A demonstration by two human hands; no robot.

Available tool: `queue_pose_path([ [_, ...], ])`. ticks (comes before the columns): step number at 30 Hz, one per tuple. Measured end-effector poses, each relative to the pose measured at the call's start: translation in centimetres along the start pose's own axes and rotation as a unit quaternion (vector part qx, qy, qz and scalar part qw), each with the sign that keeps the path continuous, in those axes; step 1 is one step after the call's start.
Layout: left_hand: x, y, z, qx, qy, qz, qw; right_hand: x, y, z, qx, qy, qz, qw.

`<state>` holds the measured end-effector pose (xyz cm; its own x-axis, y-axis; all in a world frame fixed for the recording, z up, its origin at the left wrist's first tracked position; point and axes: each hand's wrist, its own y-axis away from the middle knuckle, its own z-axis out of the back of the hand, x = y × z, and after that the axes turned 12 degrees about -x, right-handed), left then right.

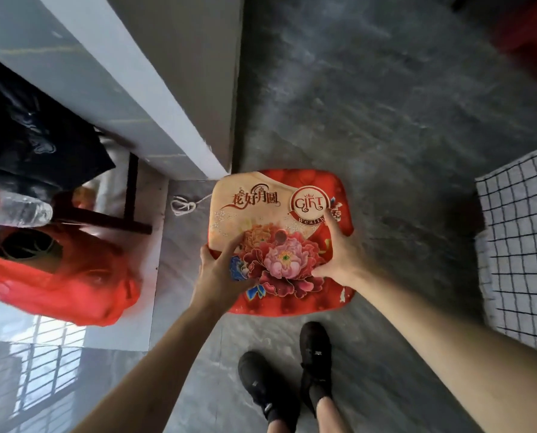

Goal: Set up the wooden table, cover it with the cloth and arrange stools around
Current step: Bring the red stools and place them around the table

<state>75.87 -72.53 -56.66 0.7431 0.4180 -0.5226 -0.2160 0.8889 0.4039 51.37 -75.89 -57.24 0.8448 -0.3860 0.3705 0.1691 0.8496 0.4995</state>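
- Your two hands hold a stool (281,242), seen from straight above, so only its printed red and cream seat shows; its legs are hidden beneath.
- Your left hand (221,273) grips the near-left edge of the seat, thumb lying on top near the flower print, the other fingers out of sight under the rim.
- Your right hand (339,257) lies on the near-right part of the seat, fingers spread over the top and thumb towards the peony; whether any finger hooks under the edge cannot be told.
- One hand on each side probably serves to keep the seat level and let you steer it while carrying or setting it down.
- The stool is over the grey floor (386,104), just beyond your black shoes (315,354), near the corner of a pale wall (154,114).
- The seat is a rounded rectangle, long axis running left to right; its lettering reads upright to you.
- The table with its checked cloth (520,239) is at the right edge, apart from the stool, so the stool likely belongs over there.
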Motion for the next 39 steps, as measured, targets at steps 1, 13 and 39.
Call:
queue_pose_path([
  [1,-1.2,0.0,-0.8,0.011,-0.003,-0.013,1.0,-1.4,0.3,0.8,-0.002,-0.014,-0.013,1.0],
  [13,-15.0,-0.3,-11.9,0.15,-0.086,-0.169,0.97,-16.9,4.8,7.1,-0.074,-0.066,-0.205,0.974],
  [39,-31.7,7.3,5.4,-0.052,-0.207,-0.376,0.902,-8.4,13.3,30.3,-0.11,0.056,0.04,0.991],
])
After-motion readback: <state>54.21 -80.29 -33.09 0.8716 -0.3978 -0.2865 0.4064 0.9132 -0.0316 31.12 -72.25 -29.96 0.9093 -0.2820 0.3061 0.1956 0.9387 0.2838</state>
